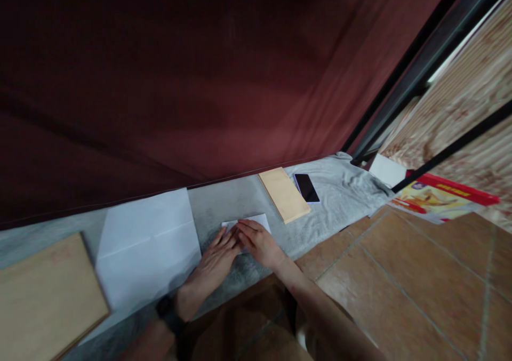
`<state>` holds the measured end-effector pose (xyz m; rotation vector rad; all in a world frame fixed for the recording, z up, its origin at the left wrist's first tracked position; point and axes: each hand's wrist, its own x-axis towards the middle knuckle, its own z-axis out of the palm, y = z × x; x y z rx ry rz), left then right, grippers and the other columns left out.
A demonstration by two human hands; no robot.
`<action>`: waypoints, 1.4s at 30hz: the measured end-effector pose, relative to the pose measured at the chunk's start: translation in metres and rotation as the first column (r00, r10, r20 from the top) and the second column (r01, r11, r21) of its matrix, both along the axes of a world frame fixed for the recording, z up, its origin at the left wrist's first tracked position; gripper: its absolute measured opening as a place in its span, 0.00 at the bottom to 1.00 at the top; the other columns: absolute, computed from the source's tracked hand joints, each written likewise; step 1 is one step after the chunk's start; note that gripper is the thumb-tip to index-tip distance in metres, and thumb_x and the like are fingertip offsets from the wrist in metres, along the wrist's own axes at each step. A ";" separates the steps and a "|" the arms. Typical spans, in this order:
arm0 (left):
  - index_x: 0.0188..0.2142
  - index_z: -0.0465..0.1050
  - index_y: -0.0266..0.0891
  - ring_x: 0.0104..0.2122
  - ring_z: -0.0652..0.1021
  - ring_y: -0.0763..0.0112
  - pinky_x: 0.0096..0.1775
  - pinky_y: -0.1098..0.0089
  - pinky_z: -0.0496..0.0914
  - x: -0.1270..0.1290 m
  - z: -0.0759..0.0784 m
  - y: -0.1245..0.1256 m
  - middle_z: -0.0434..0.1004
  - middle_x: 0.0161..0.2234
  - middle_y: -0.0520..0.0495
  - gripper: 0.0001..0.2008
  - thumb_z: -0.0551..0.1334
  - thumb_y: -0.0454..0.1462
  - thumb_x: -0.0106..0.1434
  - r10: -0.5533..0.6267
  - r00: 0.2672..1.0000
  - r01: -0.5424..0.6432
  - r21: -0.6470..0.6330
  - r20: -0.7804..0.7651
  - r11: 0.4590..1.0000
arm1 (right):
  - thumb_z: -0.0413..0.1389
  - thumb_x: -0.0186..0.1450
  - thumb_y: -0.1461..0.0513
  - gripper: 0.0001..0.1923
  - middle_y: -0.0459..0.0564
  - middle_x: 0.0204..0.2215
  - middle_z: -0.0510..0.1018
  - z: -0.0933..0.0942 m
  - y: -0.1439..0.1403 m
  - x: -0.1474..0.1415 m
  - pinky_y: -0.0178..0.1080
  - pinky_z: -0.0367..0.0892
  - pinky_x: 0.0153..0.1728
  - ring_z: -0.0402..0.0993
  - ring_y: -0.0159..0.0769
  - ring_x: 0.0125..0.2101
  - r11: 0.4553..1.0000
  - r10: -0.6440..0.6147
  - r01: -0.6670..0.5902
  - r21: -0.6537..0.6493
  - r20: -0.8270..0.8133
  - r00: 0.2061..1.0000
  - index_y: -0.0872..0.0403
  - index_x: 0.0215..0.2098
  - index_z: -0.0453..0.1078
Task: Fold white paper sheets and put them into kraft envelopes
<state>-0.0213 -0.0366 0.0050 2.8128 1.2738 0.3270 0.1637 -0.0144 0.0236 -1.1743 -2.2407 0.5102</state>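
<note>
Behind everything hangs a dark red curtain [192,83], its hem along a grey cloth [340,190] spread on the tiled floor [420,286]. On the cloth lie a large white sheet [148,243], a tan envelope [283,194] and a black phone [306,187]. Both hands, left [214,262] and right [260,242], press flat and open on a small folded paper [256,221] between sheet and envelope.

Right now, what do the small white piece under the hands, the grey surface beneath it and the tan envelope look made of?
Small white piece: looks like matte paper, thin with crisp straight edges; both the left hand and the right hand press flat on it.
Grey surface: seems a soft knit fabric, since it shows wrinkles.
Tan envelope: probably kraft paper, dull and flat.
</note>
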 end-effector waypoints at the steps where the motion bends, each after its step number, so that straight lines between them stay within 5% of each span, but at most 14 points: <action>1: 0.63 0.65 0.42 0.65 0.65 0.65 0.68 0.52 0.53 0.000 0.000 0.001 0.70 0.63 0.43 0.31 0.48 0.24 0.63 0.008 1.000 -0.008 -0.006 0.003 1.000 | 0.45 0.75 0.59 0.21 0.56 0.60 0.73 -0.002 0.000 -0.001 0.41 0.63 0.63 0.67 0.36 0.61 1.000 -0.011 0.011 0.005 0.018 1.000 0.57 0.61 0.68; 12: 0.67 0.57 0.34 0.69 0.58 0.61 0.68 0.53 0.53 -0.005 -0.012 -0.007 0.57 0.69 0.37 0.29 0.52 0.35 0.66 0.052 0.998 -0.054 -0.066 -0.028 0.996 | 0.42 0.77 0.54 0.25 0.54 0.66 0.64 -0.021 -0.007 0.008 0.49 0.55 0.67 0.58 0.41 0.67 0.994 -0.085 0.065 0.086 0.252 0.964 0.56 0.67 0.61; 17: 0.69 0.52 0.28 0.67 0.63 0.59 0.64 0.55 0.61 0.020 -0.012 -0.005 0.60 0.67 0.32 0.29 0.45 0.37 0.71 0.273 0.954 -0.273 -0.021 0.123 0.962 | 0.44 0.75 0.57 0.27 0.54 0.70 0.57 -0.028 -0.010 0.008 0.51 0.53 0.67 0.53 0.43 0.68 0.985 -0.135 0.084 0.151 0.368 0.920 0.54 0.71 0.53; 21: 0.70 0.50 0.29 0.68 0.60 0.55 0.65 0.52 0.58 0.047 -0.019 -0.006 0.60 0.67 0.33 0.30 0.44 0.43 0.73 0.289 0.943 -0.307 0.096 0.166 0.947 | 0.47 0.73 0.59 0.31 0.57 0.71 0.52 -0.033 -0.013 0.009 0.51 0.50 0.68 0.49 0.45 0.70 0.979 -0.136 0.052 0.199 0.438 0.889 0.58 0.72 0.49; 26: 0.68 0.55 0.27 0.68 0.60 0.54 0.66 0.52 0.57 0.055 -0.033 -0.004 0.59 0.67 0.31 0.35 0.44 0.50 0.72 0.404 0.900 -0.426 0.128 0.163 0.896 | 0.44 0.74 0.60 0.28 0.57 0.70 0.55 -0.040 -0.013 0.011 0.50 0.50 0.68 0.49 0.44 0.70 0.959 -0.206 0.101 0.264 0.408 0.890 0.58 0.71 0.53; 30: 0.67 0.57 0.24 0.68 0.59 0.54 0.67 0.51 0.55 0.049 -0.036 -0.004 0.59 0.67 0.30 0.32 0.44 0.46 0.73 0.427 0.892 -0.446 0.128 0.150 0.886 | 0.42 0.75 0.60 0.27 0.58 0.68 0.59 -0.044 -0.013 0.015 0.49 0.51 0.67 0.53 0.45 0.68 0.938 -0.292 0.189 0.291 0.366 0.884 0.62 0.70 0.55; 42: 0.65 0.58 0.20 0.67 0.61 0.46 0.66 0.49 0.57 0.043 -0.019 -0.009 0.58 0.67 0.25 0.34 0.49 0.47 0.70 0.546 0.831 -0.555 0.084 0.107 0.828 | 0.43 0.75 0.56 0.28 0.60 0.67 0.62 -0.044 -0.017 0.032 0.48 0.55 0.65 0.58 0.45 0.66 0.908 -0.388 0.283 0.309 0.367 0.845 0.63 0.69 0.56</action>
